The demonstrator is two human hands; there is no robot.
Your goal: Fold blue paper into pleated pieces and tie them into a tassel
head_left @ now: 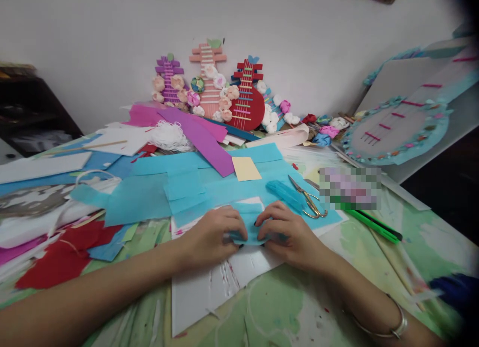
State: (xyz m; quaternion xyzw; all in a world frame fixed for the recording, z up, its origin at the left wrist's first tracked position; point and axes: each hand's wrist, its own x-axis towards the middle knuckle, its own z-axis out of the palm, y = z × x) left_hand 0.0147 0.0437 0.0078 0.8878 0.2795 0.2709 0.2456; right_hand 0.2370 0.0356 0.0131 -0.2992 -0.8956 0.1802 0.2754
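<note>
Between both hands is a small piece of blue crepe paper [251, 226], pinched along its lower edge. My left hand [217, 229] is closed on its left side, and my right hand [286, 232] on its right side. Beneath the hands lies a white board [202, 297] with scratches and pink marks. Larger sheets of blue paper [220, 184] spread just beyond. Gold-handled scissors [310, 199] rest open on blue paper to the right of my right hand. A cream paper square [246, 169] lies farther back.
Paper lutes in purple [170, 82], pink [205, 57] and red [249, 100] lean on the wall, with paper flowers around. A green cutter [374, 226] lies right. White yarn [170, 136], purple paper [202, 140] and red scraps [63, 252] crowd the left and back.
</note>
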